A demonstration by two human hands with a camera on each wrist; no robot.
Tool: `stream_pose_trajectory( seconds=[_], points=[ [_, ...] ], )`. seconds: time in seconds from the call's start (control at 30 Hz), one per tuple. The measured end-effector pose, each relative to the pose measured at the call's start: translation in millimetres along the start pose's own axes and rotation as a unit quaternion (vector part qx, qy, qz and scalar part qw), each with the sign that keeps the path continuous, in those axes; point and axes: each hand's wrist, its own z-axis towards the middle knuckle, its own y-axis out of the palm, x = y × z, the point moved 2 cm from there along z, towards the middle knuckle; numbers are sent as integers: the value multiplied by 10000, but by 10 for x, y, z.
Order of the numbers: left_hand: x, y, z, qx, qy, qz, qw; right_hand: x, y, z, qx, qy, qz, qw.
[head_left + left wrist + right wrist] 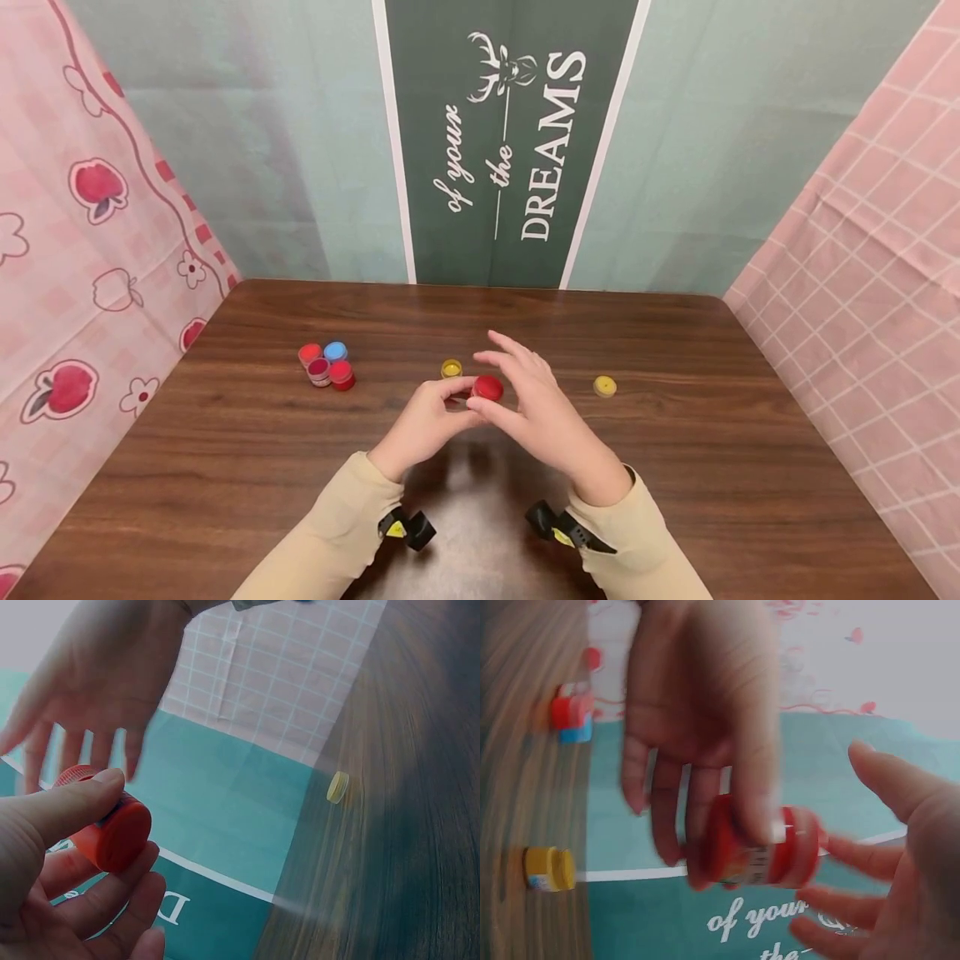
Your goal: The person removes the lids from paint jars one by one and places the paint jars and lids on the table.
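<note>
My left hand (423,421) pinches a small red paint jar (720,844) between thumb and fingers, above the table. The jar lies tilted, with its ridged red lid (802,844) on and turned toward the right hand in the right wrist view. Around the lid side hovers my right hand (543,417), its fingers spread and fairly straight. In the right wrist view a gap shows between its thumb and the lid; whether a fingertip touches the lid I cannot tell. Just behind the left hand stands an open yellow jar (452,367). Its likely lid, a yellow disc (605,386), lies to the right.
A cluster of jars stands at the left: a red one (342,377), a dark red one (319,372), an orange-red one (310,355) and a blue one (335,352). Behind the brown wooden table (712,467) hangs a green cloth (675,167). Pink cloths flank both sides.
</note>
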Motion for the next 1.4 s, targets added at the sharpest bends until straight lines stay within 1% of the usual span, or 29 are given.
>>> stream_pose_trajectory(
  seconds=[0.07, 0.17, 0.23, 0.3, 0.37, 0.47, 0.53, 0.57, 0.63, 0.7, 0.73, 0.83, 0.93, 1.0, 1.03, 1.13, 1.2, 1.3, 1.4],
  points=[
    [3, 5, -3, -29, -50, -68, 10000, 11, 18, 7, 187, 278, -504, 9982],
    [7, 18, -3, -52, -90, -161, 9998, 24, 42, 14, 296, 710, -1089, 9911],
    [9, 23, -3, -66, -105, -228, 9997, 29, 53, 14, 284, 881, -1270, 9876],
    [8, 21, -2, -51, -87, -241, 9997, 31, 58, 15, 193, 897, -1303, 9872],
    [1, 12, -3, -24, -68, -172, 9998, 30, 60, 13, 5, 640, -1211, 9906],
    [-14, -2, -6, -9, -39, -99, 9999, 33, 47, -2, -359, -58, -831, 9959],
    [-12, 1, -9, -53, -24, -178, 9998, 29, 34, -9, -654, -458, -489, 9956],
    [-10, 3, -10, -63, -14, -216, 9997, 25, 23, -16, -772, -550, -310, 9950],
    [-2, 4, -11, -74, -18, -224, 9997, 10, 11, -18, -841, -617, -11, 9945],
    [3, 2, -10, -45, -25, -164, 9999, -5, 2, -16, -734, -414, 147, 9963],
    [2, -2, -10, -24, -23, -113, 9999, -7, 3, -15, -597, -275, 123, 9978],
    [2, -1, -6, -6, -103, -55, 9999, 5, 18, -5, -63, 203, -319, 9993],
    [6, 19, -5, -97, -129, -226, 9996, 32, 51, 2, 227, 725, -996, 9921],
    [11, 28, -6, -145, -135, -343, 9992, 37, 67, 6, 274, 911, -1272, 9873],
    [13, 31, -6, -155, -134, -391, 9990, 39, 72, 8, 284, 926, -1331, 9864],
    [16, 23, -6, -132, -136, -406, 9990, 34, 70, 8, 253, 821, -1314, 9876],
    [16, 8, -8, -72, -129, -284, 9995, 30, 62, 7, 122, 643, -1186, 9908],
    [10, -10, -13, -29, -103, -114, 9999, 21, 36, 0, -233, 262, -886, 9954],
    [6, -14, -18, -25, -84, -105, 9999, 16, 6, -6, -642, -208, -392, 9970]
  ],
)
